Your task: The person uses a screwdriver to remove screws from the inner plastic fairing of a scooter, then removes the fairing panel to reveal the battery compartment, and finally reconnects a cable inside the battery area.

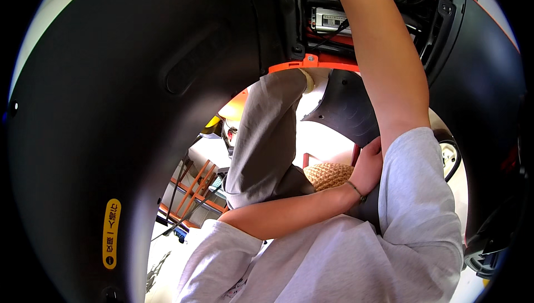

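My left hand (pixel 368 170) is bent in beside my right upper arm, near the lower edge of a loose-looking black plastic panel (pixel 345 105). Its fingers are partly hidden behind my arm, so I cannot see what they hold, if anything. A thin bracelet circles that wrist. My right arm stretches up across an opening in a large black vehicle body (pixel 183 36), and its hand is beyond the upper edge. Inside the opening sits a silver finned metal box (pixel 331 20) with a white label and a black cable (pixel 334 34). Orange trim (pixel 317 61) runs along the opening's lower edge.
Black bodywork curves around me on both sides; a yellow sticker (pixel 111 233) is on its left part. My bent leg in grey-brown trousers (pixel 261 141) is beside a woven seat (pixel 328 176). An orange-framed rack (pixel 194 191) stands left, and a black cable (pixel 459 161) loops at right.
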Action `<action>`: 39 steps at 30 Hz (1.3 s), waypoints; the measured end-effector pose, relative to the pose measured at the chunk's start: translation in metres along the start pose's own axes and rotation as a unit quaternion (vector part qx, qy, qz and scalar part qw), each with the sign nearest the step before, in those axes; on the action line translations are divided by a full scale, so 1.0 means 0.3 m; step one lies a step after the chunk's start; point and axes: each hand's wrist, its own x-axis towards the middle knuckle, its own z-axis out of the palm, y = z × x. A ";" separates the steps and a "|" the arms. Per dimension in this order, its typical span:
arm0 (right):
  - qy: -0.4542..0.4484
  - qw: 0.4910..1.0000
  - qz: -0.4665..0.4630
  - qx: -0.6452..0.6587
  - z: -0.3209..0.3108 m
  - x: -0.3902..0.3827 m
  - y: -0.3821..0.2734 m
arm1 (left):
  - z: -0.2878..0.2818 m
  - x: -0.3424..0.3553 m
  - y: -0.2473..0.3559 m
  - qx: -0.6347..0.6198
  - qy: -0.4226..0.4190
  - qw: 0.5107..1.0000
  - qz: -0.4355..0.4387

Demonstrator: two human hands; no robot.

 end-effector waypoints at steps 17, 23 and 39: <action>0.056 0.987 0.142 -0.039 0.016 -0.014 -0.070 | -0.009 -0.003 -0.043 0.025 -0.013 0.998 0.061; 0.041 0.988 0.115 -0.095 0.052 -0.004 -0.060 | -0.006 0.001 -0.039 0.009 -0.012 0.998 0.059; 0.073 0.988 0.135 0.000 0.010 -0.023 -0.079 | -0.003 0.011 -0.056 -0.021 -0.023 0.999 0.038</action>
